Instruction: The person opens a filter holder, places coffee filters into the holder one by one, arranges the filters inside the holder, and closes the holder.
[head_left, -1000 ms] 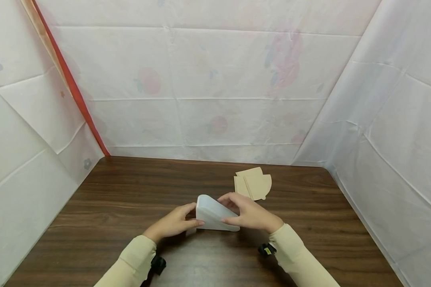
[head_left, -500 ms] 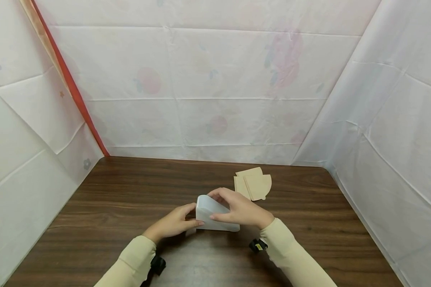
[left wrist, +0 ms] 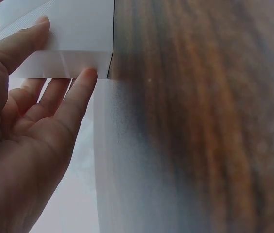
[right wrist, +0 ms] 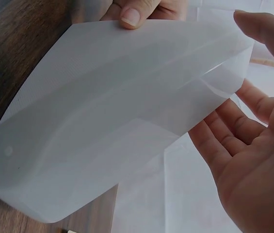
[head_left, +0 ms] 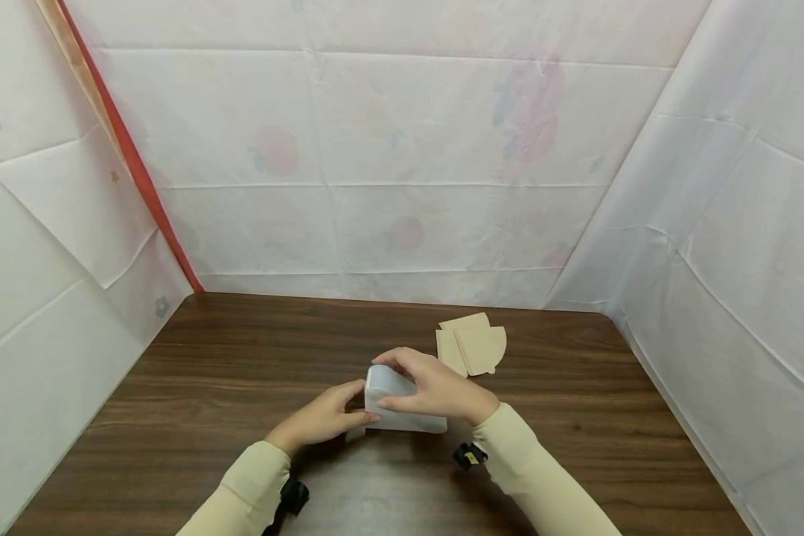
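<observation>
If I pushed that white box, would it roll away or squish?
The white box would probably slide, not roll, because its long straight bottom seems to sit flat on the table. It looks cloudy and slightly see-through, like plastic, so it's likely light. Its neat, straight edges suggest it's fairly stiff.

Box (right wrist: 78, 121) smooth, translucent plastic; tabletop (head_left: 275, 339) glossy wood grain; tan pieces (head_left: 481, 348) matt, papery.

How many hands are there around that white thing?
2. The left hand touches one end of the white wedge-shaped container, and the right hand arches over its top, thumb on the near side. No others show.
</observation>
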A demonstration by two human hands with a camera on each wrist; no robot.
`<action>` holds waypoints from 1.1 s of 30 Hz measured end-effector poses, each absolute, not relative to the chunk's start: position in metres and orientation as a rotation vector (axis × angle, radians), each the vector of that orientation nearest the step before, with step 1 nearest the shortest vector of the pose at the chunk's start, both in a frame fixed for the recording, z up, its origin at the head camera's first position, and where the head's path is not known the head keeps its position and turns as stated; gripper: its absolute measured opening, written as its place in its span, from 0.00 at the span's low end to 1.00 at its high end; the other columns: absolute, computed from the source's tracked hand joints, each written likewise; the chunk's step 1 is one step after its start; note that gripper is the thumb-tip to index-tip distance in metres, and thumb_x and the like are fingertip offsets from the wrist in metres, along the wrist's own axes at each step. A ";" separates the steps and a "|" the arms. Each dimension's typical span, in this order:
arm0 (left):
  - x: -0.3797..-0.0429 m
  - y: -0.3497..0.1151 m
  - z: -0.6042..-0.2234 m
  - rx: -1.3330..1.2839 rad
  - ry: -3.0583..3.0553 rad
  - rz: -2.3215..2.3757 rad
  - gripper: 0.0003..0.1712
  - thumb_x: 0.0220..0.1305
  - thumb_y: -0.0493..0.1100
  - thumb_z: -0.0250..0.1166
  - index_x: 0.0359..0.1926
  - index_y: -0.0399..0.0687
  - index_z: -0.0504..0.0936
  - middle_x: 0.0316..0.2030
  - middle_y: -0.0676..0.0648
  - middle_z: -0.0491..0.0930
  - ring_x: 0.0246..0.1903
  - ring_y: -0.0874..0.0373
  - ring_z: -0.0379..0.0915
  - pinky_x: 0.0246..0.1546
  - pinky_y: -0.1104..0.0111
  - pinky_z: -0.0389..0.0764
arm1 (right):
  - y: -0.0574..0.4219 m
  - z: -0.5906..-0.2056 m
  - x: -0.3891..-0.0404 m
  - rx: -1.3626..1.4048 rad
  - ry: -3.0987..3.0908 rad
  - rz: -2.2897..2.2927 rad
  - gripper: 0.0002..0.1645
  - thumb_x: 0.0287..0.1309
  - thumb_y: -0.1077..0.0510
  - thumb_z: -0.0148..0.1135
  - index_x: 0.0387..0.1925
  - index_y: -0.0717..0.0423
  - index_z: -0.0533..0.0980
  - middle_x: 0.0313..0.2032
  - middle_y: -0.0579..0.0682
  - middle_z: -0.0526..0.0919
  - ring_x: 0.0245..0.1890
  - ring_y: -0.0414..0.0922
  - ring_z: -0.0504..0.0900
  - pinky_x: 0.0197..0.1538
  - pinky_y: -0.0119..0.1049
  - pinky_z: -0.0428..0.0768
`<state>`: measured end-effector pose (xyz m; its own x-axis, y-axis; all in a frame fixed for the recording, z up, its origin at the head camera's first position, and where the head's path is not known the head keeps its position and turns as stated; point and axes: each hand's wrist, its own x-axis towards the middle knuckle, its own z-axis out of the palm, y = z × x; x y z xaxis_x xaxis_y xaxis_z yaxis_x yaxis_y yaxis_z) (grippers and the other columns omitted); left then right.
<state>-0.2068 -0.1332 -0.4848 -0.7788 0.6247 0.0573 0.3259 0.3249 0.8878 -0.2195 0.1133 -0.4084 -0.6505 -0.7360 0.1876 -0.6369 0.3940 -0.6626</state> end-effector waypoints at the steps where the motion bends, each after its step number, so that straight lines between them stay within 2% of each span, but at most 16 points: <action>1: -0.207 -0.133 -0.485 0.854 2.299 1.436 0.24 0.70 0.48 0.66 0.63 0.49 0.73 0.56 0.51 0.79 0.55 0.55 0.76 0.50 0.65 0.78 | 0.113 -0.409 -0.220 -1.249 2.506 -1.097 0.34 0.62 0.45 0.70 0.64 0.52 0.70 0.52 0.39 0.77 0.48 0.36 0.78 0.47 0.32 0.78; 6: -0.207 -0.133 -0.485 0.866 2.296 1.443 0.24 0.70 0.48 0.66 0.63 0.49 0.73 0.57 0.51 0.79 0.56 0.55 0.75 0.51 0.65 0.78 | 0.110 -0.409 -0.221 -1.277 2.509 -1.088 0.34 0.62 0.47 0.70 0.64 0.55 0.70 0.52 0.40 0.77 0.47 0.36 0.77 0.46 0.32 0.79; 21: -0.207 -0.133 -0.485 0.885 2.276 1.459 0.25 0.70 0.47 0.66 0.64 0.49 0.72 0.58 0.50 0.78 0.56 0.54 0.75 0.50 0.66 0.78 | 0.104 -0.409 -0.221 -1.310 2.552 -1.064 0.27 0.66 0.47 0.66 0.62 0.50 0.73 0.55 0.41 0.77 0.46 0.36 0.76 0.47 0.31 0.78; 33: -0.207 -0.132 -0.485 0.887 2.268 1.464 0.24 0.71 0.46 0.65 0.64 0.48 0.72 0.57 0.49 0.78 0.55 0.53 0.76 0.49 0.67 0.79 | 0.105 -0.409 -0.219 -1.293 2.564 -1.063 0.26 0.67 0.45 0.65 0.62 0.47 0.73 0.56 0.41 0.76 0.47 0.36 0.76 0.47 0.31 0.78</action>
